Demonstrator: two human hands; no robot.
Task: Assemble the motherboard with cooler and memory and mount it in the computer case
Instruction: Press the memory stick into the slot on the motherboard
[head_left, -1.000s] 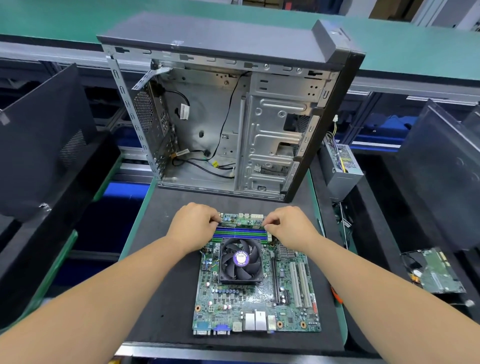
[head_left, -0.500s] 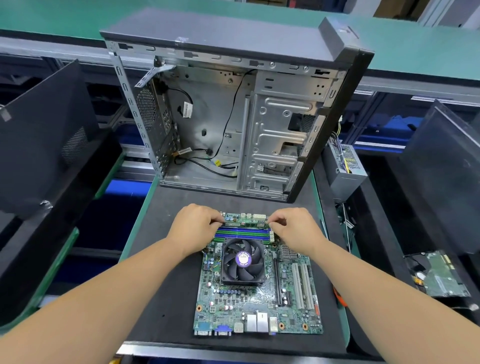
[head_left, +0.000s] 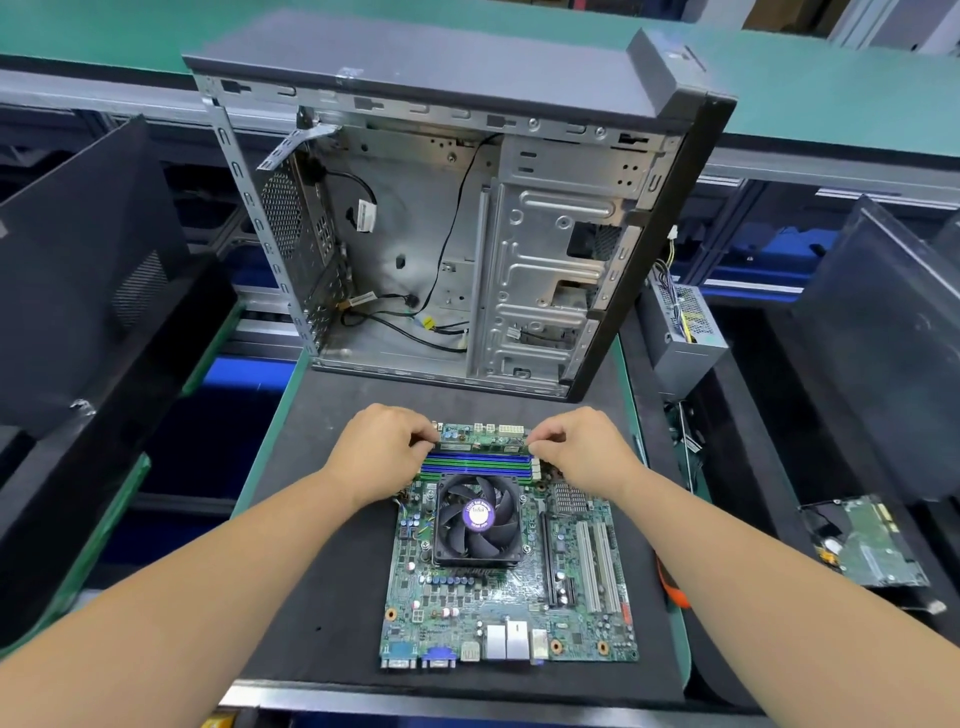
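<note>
Still, very little has changed in the last second: my left hand (head_left: 382, 448) and right hand (head_left: 582, 448) stay at the two ends of the memory stick (head_left: 483, 442), as they were before, and only the view has drifted a little. Each hand pinches one end of the stick with curled fingertips, the thumbs below and the forefingers on the top edge. The stick stands upright along the far slot, behind the blue and green slots (head_left: 478, 465) that remain free.

I judge from this that the stick is being pressed down into its slot and is not yet let go (whether the latches have closed, I cannot tell, because my fingers hide them).

The board (head_left: 511, 597) lies flat on the black mat (head_left: 322, 545), near the mat's front edge, with its port side toward me. The cooler (head_left: 478, 517) already sits on it, just in front of the slots.

The case (head_left: 467, 223) stands open at the far edge of the mat, apart from the board, with loose cables (head_left: 415, 332) on its floor. So the cooler step looks done, the memory step is near its end, and the mounting in the case is not yet begun. Those cables may need to be moved aside first.
</note>
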